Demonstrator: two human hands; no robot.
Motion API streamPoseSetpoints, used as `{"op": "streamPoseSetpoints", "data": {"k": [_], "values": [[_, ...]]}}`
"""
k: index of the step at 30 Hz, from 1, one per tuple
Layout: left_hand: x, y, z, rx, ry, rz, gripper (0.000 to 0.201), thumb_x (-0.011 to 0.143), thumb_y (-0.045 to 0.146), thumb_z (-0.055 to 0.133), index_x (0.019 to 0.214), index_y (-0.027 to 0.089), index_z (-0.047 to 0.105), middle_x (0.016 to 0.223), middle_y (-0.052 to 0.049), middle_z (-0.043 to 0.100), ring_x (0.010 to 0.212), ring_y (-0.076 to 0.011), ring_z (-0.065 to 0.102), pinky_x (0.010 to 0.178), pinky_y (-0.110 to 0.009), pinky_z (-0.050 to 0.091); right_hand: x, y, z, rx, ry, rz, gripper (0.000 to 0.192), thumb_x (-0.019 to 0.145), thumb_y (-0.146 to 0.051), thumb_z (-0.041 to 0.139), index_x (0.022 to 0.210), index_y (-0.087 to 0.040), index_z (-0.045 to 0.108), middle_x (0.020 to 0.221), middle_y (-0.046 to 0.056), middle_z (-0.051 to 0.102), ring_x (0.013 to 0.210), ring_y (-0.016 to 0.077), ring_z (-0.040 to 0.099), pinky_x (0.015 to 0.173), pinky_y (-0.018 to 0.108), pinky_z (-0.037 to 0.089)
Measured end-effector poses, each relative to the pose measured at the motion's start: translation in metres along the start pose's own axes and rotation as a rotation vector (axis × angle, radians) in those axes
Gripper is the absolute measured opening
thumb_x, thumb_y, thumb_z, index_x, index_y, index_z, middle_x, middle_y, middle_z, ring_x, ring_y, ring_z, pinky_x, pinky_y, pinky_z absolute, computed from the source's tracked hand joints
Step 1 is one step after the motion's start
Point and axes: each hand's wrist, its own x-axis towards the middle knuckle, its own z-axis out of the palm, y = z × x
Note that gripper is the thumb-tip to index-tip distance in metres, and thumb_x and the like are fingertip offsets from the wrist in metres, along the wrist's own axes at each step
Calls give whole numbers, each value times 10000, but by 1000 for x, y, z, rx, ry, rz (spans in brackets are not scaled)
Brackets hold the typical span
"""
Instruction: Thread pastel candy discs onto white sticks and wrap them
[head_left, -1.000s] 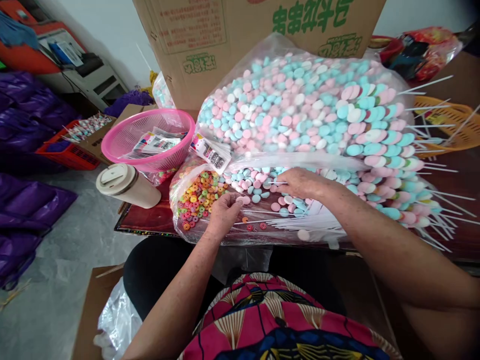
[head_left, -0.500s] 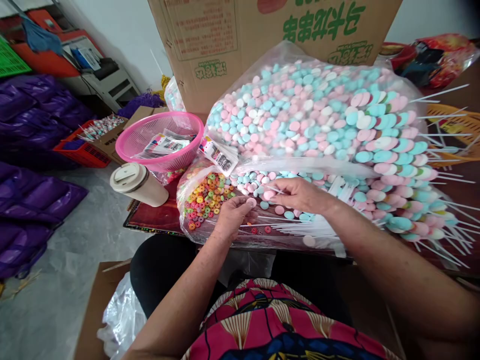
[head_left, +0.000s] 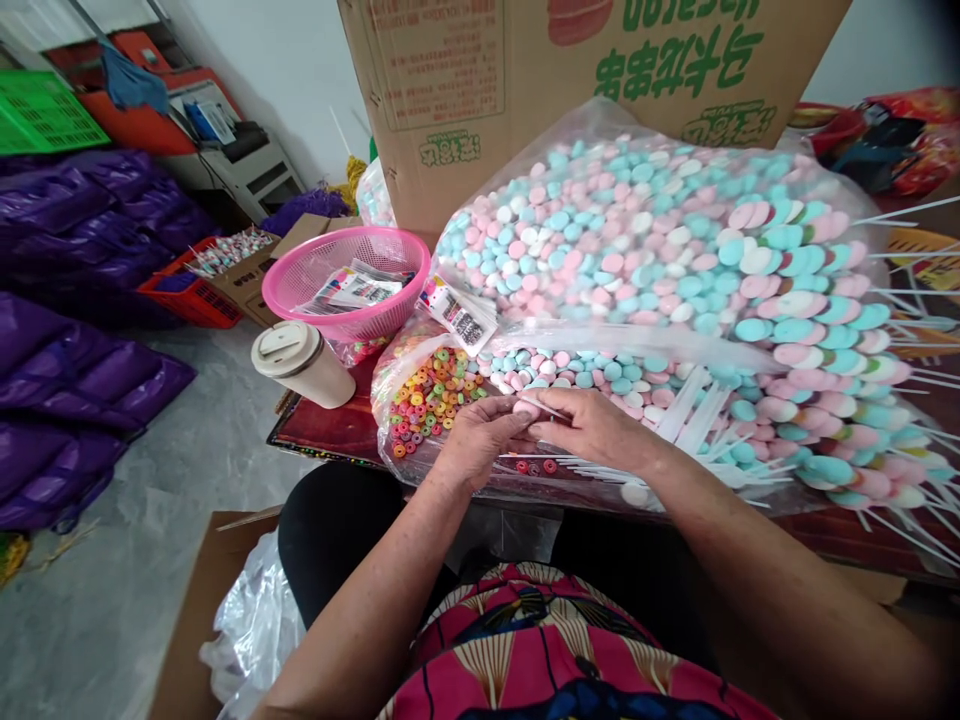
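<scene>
Left hand [head_left: 480, 440] pinches a small pink candy disc [head_left: 525, 407]; right hand [head_left: 592, 430] grips a thin white plastic stick [head_left: 546, 410]. Disc probably light, brittle; best held by the rim.

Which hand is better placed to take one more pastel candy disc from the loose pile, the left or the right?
Probably the left hand. It pinches only a pink candy disc and sits closest to the loose pile. The right hand is busy holding the thin white stick at that disc.
</scene>
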Motion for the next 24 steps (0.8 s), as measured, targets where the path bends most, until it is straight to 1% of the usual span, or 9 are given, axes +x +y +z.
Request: {"op": "streamPoseSetpoints", "data": {"k": [2,5,8,11,15,19,21,24], "values": [[2,-2,0,-10,41,19,376,542,321,805,821,106,674,700,-25,667,594,-117,620,583,-252,520,-8,-7,-4,-80,-34,17,347,888,-307,424,1176,-191,580,941,38,676,832,155,606,708,231,451],[3,-2,1,36,90,57,378,555,330,789,833,109,660,673,-22,667,586,-119,621,565,-239,507,-16,-16,-2,-302,-17,79,379,897,-196,338,1201,-207,564,990,61,682,879,170,617,724,249,443],[3,-2,3,100,142,123,335,570,323,759,810,117,648,649,-4,656,546,-105,599,542,-231,494,-18,-22,8,-594,-28,226,382,882,-194,356,1207,-233,552,978,69,694,858,215,637,647,275,432],[4,-4,4,202,172,186,243,609,262,699,802,122,651,646,4,652,531,-98,580,538,-228,489,-15,-27,14,-757,-81,305,350,890,-220,356,1176,-247,557,923,65,702,787,228,651,551,271,391],[5,-13,2,402,186,276,190,667,182,598,838,141,669,729,-10,679,605,-112,596,575,-218,483,-11,-35,21,-836,-119,313,320,868,-182,379,1125,-239,560,880,60,701,741,213,661,509,256,360],[8,-29,0,571,246,401,178,701,181,574,845,163,677,801,-18,693,724,-139,615,686,-243,496,-7,-38,33,-866,-77,350,288,866,-148,373,1073,-205,564,889,85,696,763,225,663,539,266,390],[10,-37,-2,587,284,394,178,704,193,579,850,165,675,802,-22,696,738,-150,620,700,-257,500,-8,-35,37,-842,-94,368,286,876,-135,352,1060,-193,564,904,91,690,794,227,658,559,269,400],[10,-45,-3,599,351,353,183,696,187,582,858,168,665,791,-22,698,722,-155,626,691,-263,501,-22,-24,34,-819,-145,349,314,861,-106,367,1114,-183,535,966,94,670,866,216,640,592,259,400]]}}
